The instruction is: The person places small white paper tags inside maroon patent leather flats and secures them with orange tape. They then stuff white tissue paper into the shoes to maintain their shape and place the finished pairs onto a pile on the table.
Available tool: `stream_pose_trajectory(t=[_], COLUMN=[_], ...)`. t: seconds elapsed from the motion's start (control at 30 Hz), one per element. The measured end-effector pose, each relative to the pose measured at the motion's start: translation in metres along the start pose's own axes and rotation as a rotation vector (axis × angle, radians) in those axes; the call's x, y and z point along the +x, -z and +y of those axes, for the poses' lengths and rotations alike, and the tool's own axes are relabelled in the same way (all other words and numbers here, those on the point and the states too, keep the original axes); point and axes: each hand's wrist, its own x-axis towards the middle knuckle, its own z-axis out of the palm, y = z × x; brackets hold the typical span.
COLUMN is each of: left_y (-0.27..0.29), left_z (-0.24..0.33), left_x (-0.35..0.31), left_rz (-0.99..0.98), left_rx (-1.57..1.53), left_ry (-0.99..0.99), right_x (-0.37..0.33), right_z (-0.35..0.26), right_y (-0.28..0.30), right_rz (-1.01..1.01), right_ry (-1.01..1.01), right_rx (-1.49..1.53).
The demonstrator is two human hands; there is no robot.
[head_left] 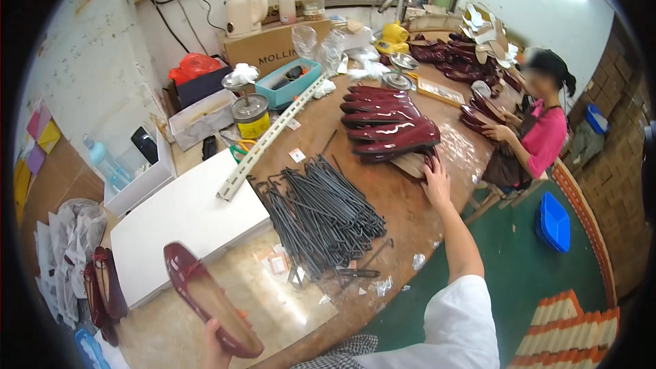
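My left hand (217, 347), low in the head view, is closed round a burgundy ballet flat (213, 298) with a small bow and a tan insole, its toe pointing up and away. My right hand (436, 183) reaches to a row of glossy burgundy shoes (389, 121) on the table, its fingers closed on the end of the nearest shoe (413, 165), whose tan inside shows. Between my hands lies a heap of dark bent metal rods (321, 212). Two finished-looking burgundy flats (106, 280) stand at the far left.
A white board (188, 225) carries a slotted metal strip (273, 137). Behind are a yellow-labelled can (251, 117), a teal tray (290, 83) and a cardboard box (273, 48). At the right a co-worker in pink (547, 130) handles burgundy shoes; a blue basket (553, 222) sits on the floor.
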Motion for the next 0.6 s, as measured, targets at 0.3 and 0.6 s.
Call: stream_pose_trajectory(t=[0.3, 0.6], left_y=[0.038, 0.051], left_z=[0.014, 0.0], left_x=[-0.04, -0.047], left_rz=[0.216, 0.053], left_rx=[-0.103, -0.149], left_ry=[-0.005, 0.028], right_x=[0.107, 0.012], right_z=[-0.02, 0.01], right_y=[0.163, 0.319], right_rz=[-0.868, -0.909], right_ry=[0.036, 0.164], right_rx=[0.141, 0.502])
